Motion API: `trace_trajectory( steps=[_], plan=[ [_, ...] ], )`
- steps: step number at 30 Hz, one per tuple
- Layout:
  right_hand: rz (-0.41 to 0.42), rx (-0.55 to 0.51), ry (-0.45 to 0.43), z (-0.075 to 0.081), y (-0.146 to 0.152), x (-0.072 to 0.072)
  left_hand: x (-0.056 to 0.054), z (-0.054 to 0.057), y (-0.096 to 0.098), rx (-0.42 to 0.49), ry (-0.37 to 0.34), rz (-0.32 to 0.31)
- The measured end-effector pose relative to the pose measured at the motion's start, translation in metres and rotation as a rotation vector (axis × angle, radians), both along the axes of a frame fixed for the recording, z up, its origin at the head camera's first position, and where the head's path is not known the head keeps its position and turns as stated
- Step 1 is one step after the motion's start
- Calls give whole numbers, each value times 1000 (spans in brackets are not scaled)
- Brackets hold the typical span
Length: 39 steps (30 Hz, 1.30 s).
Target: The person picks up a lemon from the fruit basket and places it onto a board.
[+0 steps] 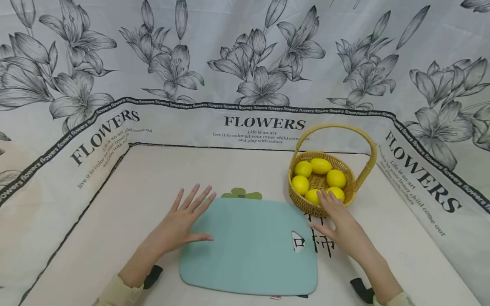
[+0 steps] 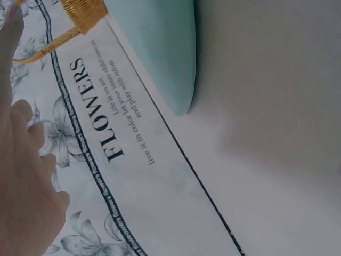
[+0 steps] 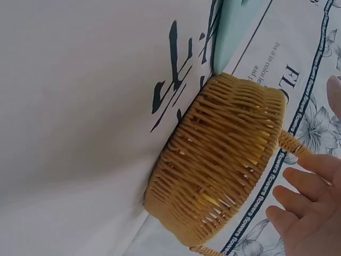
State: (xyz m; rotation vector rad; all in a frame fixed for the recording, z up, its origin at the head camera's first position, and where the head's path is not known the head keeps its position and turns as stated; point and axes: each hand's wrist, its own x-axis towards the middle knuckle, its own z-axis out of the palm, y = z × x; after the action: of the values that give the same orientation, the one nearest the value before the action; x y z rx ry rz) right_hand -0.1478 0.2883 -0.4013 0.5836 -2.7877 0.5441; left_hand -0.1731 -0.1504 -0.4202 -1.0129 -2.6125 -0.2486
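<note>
A pale blue-green cutting board (image 1: 249,255) lies flat on the table, with a cutout near its right edge. My left hand (image 1: 178,227), fingers spread, hovers at the board's left side and holds nothing. Behind the board's right corner stands a wicker basket (image 1: 302,203) with a tall arched handle and several yellow lemons (image 1: 320,166) inside. Over the basket's front rim, my right hand (image 1: 344,225) reaches with extended fingers; whether it touches a lemon I cannot tell. The right wrist view shows the woven basket wall (image 3: 218,160) beside the loosely bent fingers (image 3: 298,181).
A white cloth (image 1: 160,170) printed with dark characters and a green shape (image 1: 242,194) covers the table. Behind and at both sides hangs a flower-printed curtain (image 1: 264,63). Dark objects (image 1: 153,276) show beside the left wrist, and another (image 1: 361,290) beside the right.
</note>
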Motion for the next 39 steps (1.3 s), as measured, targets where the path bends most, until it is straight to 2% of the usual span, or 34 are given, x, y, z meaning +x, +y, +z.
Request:
trace_trajectory(
  steps=[4,10,15,21,24,31,36,39],
  plan=[
    [-64,-59,-22,1,10,-6,0,1,0,4,-23,-1],
    [-126,-99,18,-2,24,-15,0,1,3,11,-42,-24],
    [-199,-142,-24,-3,38,-24,-2,3,10,12,-65,-55],
    [-234,-164,-58,-5,47,-31,-8,13,27,32,-176,-115],
    [-245,-177,-71,-7,48,-32,-15,19,38,58,-238,-158],
    [-248,-187,-72,-9,49,-33,-35,20,69,155,-359,-271],
    [-251,-182,-65,-10,49,-34,-44,23,92,191,-472,-270],
    [-254,-182,-54,-10,49,-33,-49,27,106,177,-493,-260]
  ],
)
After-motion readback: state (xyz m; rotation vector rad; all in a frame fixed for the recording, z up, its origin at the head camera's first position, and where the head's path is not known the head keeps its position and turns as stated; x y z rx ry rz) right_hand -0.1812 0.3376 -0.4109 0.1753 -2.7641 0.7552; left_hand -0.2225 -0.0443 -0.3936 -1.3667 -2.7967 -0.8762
